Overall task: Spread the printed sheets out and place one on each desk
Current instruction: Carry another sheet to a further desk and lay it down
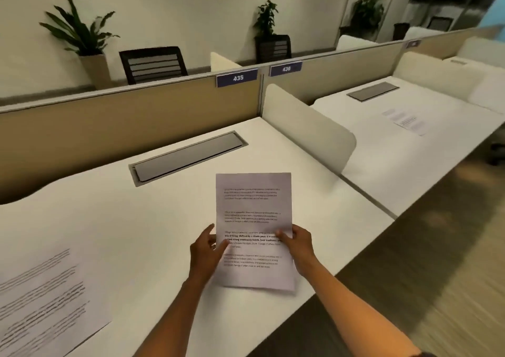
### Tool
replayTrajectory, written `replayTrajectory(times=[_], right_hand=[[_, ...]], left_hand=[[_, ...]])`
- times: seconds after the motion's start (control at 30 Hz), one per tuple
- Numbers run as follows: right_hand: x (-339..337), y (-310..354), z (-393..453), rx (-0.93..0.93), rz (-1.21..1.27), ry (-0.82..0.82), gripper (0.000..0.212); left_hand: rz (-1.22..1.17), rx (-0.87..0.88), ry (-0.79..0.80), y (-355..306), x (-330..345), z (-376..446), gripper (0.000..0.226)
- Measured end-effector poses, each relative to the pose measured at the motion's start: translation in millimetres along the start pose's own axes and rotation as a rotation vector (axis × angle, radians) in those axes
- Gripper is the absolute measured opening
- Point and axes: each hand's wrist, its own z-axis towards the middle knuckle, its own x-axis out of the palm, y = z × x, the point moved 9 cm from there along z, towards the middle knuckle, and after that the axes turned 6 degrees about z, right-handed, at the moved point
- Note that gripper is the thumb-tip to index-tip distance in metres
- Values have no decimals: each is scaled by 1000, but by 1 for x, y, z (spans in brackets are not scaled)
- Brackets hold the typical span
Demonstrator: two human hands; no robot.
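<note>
A: Open-plan office, cream tabletop (153, 220) under a tan partition tagged 435 (237, 78); grey cable hatch (188, 157) set into it near the back.

B: And the printed sheets?

A: Held low over the near edge of that tabletop, a thin sheaf (254, 220), long axis running away from the body. Left hand (206, 250) pinching the left margin, thumb on top; right hand (297, 247) closed on the right margin. Hard to tell how many pages are in it.

B: Anything already laid out?

A: One sheet (46, 299) flat at the lower left, on the same stretch of tabletop or a neighbouring one, cannot tell which. Another sheet (407, 121) lying on the tabletop beyond the curved white divider (308, 121), under tag 436 (285, 69).

B: So the coming move?

A: Probably peeling off the top page and setting it straight down; bare surface right beneath, both hands equally near. Nothing in the way; hatch well forward of the sheaf.
</note>
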Motion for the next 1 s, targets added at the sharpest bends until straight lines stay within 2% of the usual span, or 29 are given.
replayTrajectory(times=[0.1, 0.17, 0.3, 0.47, 0.63, 0.9, 1.0], right_hand=[[-74, 3, -1, 19, 59, -135, 12], [-122, 6, -3, 9, 109, -200, 12], [-241, 10, -6, -14, 212, -313, 16], [-394, 15, 3, -14, 197, -356, 17], [-542, 18, -3, 1, 230, -497, 15], [-736, 36, 3, -41, 327, -774, 8], [-804, 46, 18, -45, 343, -854, 13]], left_hand=[[-71, -3, 49, -36, 55, 5, 25], [-137, -25, 115, -58, 100, 4, 17], [-171, -24, 215, -113, 214, -17, 13], [-148, 27, 306, -189, 356, -51, 7], [-117, 63, 437, -261, 493, -82, 7], [-80, 170, 679, -371, 689, -105, 3], [-89, 194, 775, -409, 770, -101, 2]])
